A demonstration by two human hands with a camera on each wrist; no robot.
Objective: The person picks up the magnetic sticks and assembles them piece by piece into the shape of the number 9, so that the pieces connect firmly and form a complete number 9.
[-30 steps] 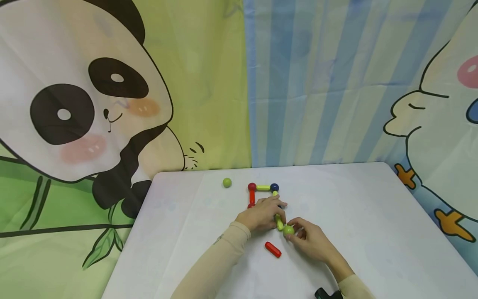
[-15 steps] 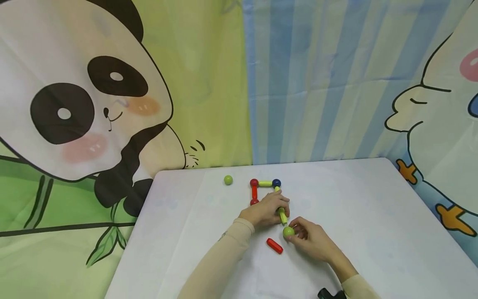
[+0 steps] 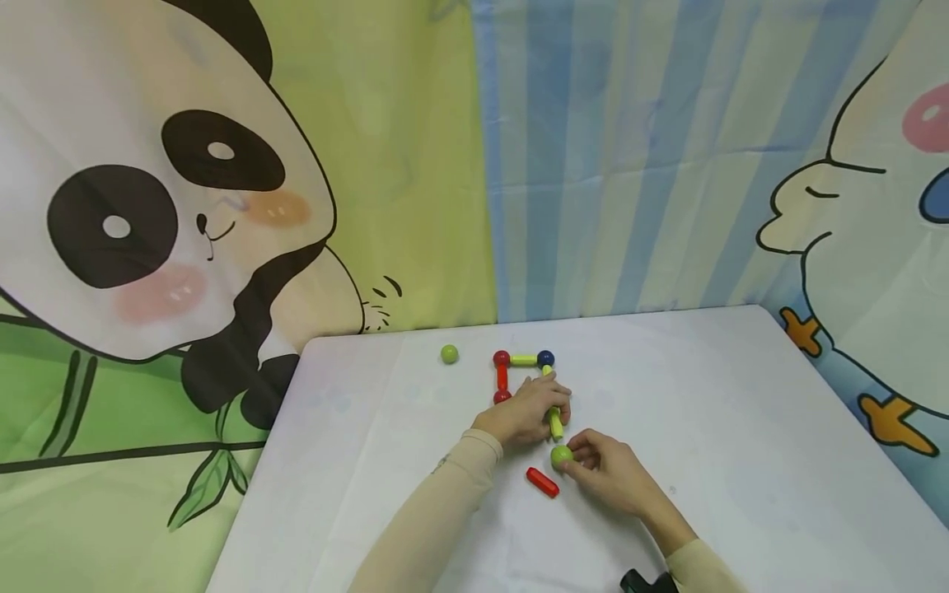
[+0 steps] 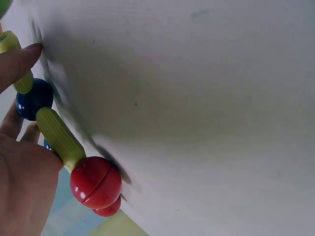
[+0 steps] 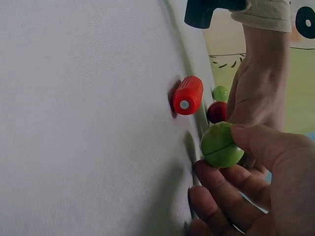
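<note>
My left hand (image 3: 528,412) grips a yellow-green magnetic rod (image 3: 556,424); in the left wrist view the thumb lies across that rod (image 4: 23,82) beside a dark blue ball (image 4: 34,101). A second yellow-green rod (image 4: 61,137) runs from this ball to a red ball (image 4: 96,182). My right hand (image 3: 611,473) pinches a lime-green ball (image 5: 221,145) between thumb and fingers, a small gap from the held rod's near end. The frame's far side shows a red ball (image 3: 502,358), a red rod (image 3: 502,378), and another dark blue ball (image 3: 545,358). My left hand hides part of the frame.
A loose red rod (image 3: 543,483) lies on the white table (image 3: 741,428), just in front of the hands. Another lime-green ball (image 3: 449,354) sits at the back left. A black device (image 3: 647,581) is by the right wrist. Printed curtains (image 3: 415,165) stand behind the table.
The lime-green ball in my right hand was touching the held rod's near end one second ago; they are now apart. The rod, in my left hand, has shifted slightly away from the ball.
</note>
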